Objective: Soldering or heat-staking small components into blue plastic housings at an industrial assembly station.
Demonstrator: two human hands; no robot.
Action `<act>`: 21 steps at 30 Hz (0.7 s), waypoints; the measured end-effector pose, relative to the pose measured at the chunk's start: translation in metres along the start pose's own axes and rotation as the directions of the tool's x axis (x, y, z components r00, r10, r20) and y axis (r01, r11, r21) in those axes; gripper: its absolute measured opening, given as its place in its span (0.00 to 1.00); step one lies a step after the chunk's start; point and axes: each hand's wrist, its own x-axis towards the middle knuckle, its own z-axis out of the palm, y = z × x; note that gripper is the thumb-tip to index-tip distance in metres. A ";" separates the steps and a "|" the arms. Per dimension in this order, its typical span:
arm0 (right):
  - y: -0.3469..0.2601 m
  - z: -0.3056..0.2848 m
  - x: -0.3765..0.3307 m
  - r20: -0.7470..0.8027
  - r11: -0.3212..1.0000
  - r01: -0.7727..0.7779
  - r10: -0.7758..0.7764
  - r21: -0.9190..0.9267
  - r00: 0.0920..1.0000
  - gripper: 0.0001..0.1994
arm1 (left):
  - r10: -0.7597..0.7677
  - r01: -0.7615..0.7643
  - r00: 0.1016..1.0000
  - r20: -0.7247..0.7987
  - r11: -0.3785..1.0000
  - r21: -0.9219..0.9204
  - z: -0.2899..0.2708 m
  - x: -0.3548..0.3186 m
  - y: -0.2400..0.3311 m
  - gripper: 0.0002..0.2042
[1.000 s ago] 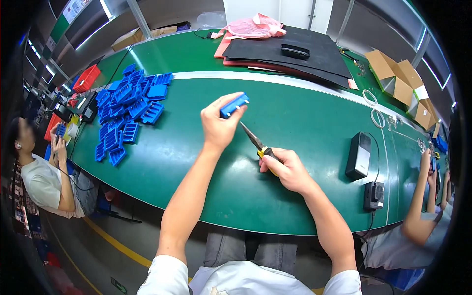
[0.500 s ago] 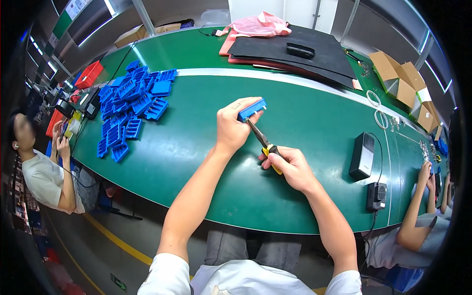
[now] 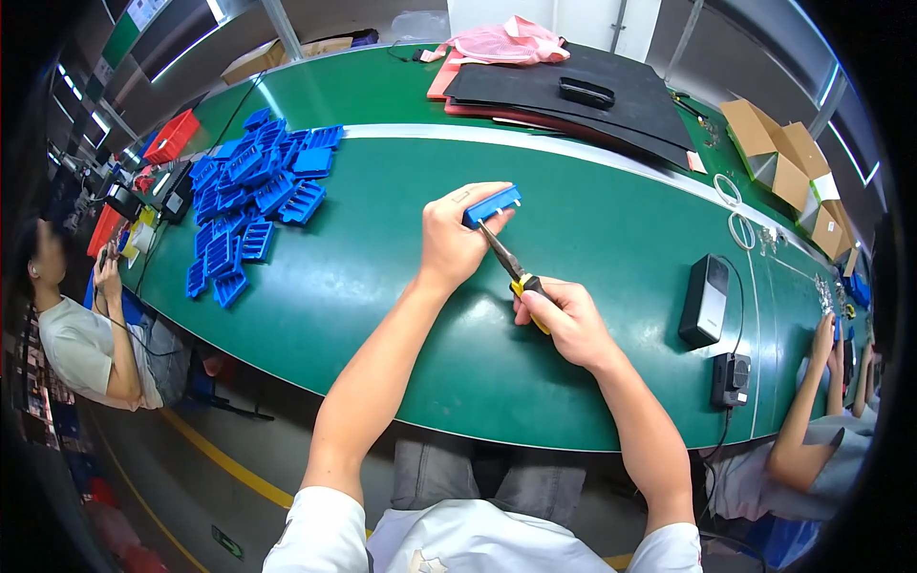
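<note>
My left hand (image 3: 453, 234) is closed round a blue plastic part (image 3: 491, 205), held above the green table with its edge and small pale pins facing me. My right hand (image 3: 565, 323) grips long-nose pliers (image 3: 522, 278) by their yellow-and-black handles. The plier jaws reach up to the near side of the part, beside my left fingers; whether they clamp something there is too small to tell. To the left lies a heap of similar blue slotted plastic parts (image 3: 256, 181).
A grey-and-black power bank (image 3: 705, 301) and a small black device (image 3: 732, 380) with a cable stand at right. Black sheets (image 3: 573, 100) with a pink bag lie at the back. Open cardboard boxes (image 3: 778, 148) sit far right. Co-workers sit at both sides.
My right hand's fingers have drawn in closer round the plier handles. The jaws stay at the blue part, and my left hand keeps its hold. The view has shifted slightly.
</note>
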 end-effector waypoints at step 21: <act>0.018 -0.015 0.010 0.037 0.964 -0.070 0.063 0.257 0.997 0.18 | -0.142 -0.096 0.859 0.492 0.899 0.427 -0.035 0.011 0.008 0.14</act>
